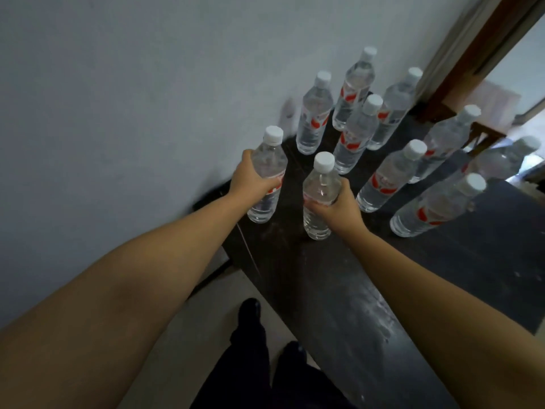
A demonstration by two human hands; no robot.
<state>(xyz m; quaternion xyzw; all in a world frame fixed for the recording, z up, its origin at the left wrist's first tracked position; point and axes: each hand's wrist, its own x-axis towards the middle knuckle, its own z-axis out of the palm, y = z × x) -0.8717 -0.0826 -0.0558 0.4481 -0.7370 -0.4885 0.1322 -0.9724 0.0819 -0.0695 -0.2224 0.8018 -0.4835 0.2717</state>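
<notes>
Left hand (249, 180): fingers curled round the middle of a water bottle (269, 163). Right hand (339, 206): wrapped round a second bottle (320, 187). Both were clear ribbed plastic cylinders with white screw caps, long axes near upright and caps up, at the near-left end of the dark scuffed table (339, 290). Other bottles (356, 134) stood behind.

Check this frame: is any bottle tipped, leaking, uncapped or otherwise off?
Nothing stands out. The left hand grips the left bottle, the right hand the right bottle; both are upright and capped, like the other bottles on the table. Pale streaks near its front could be scuffs or wet; I cannot tell.
</notes>
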